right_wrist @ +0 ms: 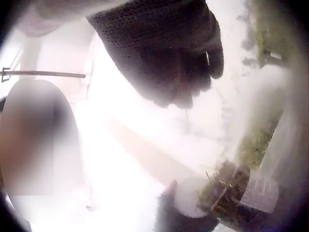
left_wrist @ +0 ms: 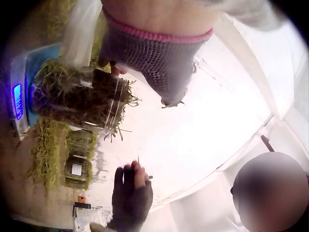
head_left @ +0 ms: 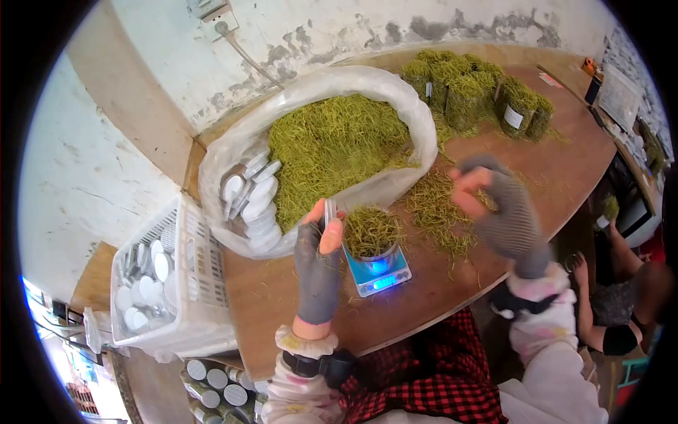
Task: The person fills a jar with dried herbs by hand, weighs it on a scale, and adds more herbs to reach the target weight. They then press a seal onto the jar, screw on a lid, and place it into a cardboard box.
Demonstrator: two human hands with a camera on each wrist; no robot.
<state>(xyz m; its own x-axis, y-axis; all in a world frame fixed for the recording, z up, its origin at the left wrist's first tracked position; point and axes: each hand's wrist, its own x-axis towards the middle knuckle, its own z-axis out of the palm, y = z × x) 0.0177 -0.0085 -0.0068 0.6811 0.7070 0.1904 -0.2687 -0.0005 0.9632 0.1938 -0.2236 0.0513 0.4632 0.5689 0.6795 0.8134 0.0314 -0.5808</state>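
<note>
My left hand (head_left: pixel 318 265), in a grey fingerless glove, grips a round white lid (right_wrist: pixel 190 197) on edge beside the jar. The clear jar (left_wrist: pixel 79 99) is packed with dried green-brown strands that stick up over its rim. It stands on a small blue digital scale (head_left: pixel 359 277) with a lit display. Off to the right, my right hand (head_left: pixel 498 205), gloved alike and blurred, hovers over a loose pile of strands (head_left: pixel 441 226). Its fingers are curled together, and a thin strand shows at the fingertips in both wrist views.
A big plastic bag (head_left: pixel 424 134) holds more strands and several lids. Left of the table, a white crate (head_left: pixel 201 283) contains more lids. Filled jars (head_left: pixel 462 106) stand at the back; lidded jars (head_left: pixel 217 379) sit below. Another person (head_left: pixel 621 304) is at the right.
</note>
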